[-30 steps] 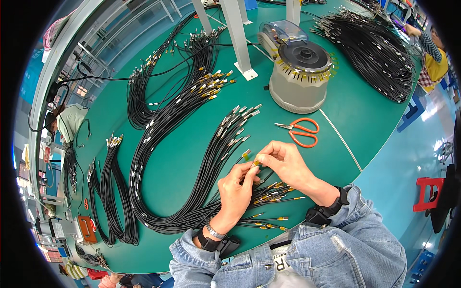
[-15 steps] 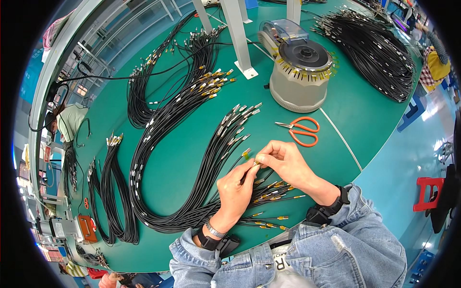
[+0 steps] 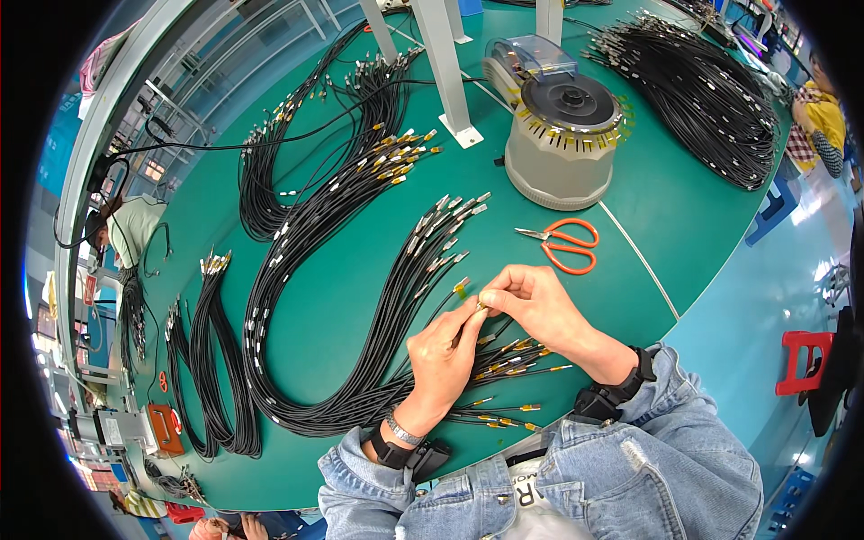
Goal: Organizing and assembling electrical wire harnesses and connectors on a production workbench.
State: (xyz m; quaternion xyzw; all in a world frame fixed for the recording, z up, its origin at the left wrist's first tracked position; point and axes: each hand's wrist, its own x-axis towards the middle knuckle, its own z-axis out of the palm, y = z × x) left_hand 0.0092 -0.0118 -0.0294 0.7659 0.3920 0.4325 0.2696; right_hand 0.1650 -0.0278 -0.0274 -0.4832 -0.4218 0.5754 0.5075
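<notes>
A small cable end [image 3: 481, 307], yellowish and mostly hidden by fingertips, is sitting between a person's two bare hands, just above the near middle of a green table [image 3: 684, 225]. The left hand [image 3: 441, 354] is closing its thumb and fingers around it from the left; the right hand [image 3: 543, 310] is meeting it from the right, pinching the tip between thumb and forefinger. Exactly how the pads are lying on it is too small to tell. Working well here is probably depending on the left hand bracing the cable close behind the tip, so that it is not twisting, while the right fingers are pressing lightly and evenly. Just beyond the left fingertips, another cable tip with a yellow-green tab [image 3: 462, 292] is lying close by, so careful fingers should be avoiding brushing it. Loose cable ends [image 3: 508, 364] are fanning out below the hands and could be snagging if the held one is being pulled hard. Leftward, a long black cable bundle [image 3: 255, 346] is curving across the table. Farther off, orange-handled scissors [image 3: 545, 238] are lying open, and a round grey tape dispenser [image 3: 558, 171] is standing behind them, yellow strips [image 3: 565, 141] ringing its top.
</notes>
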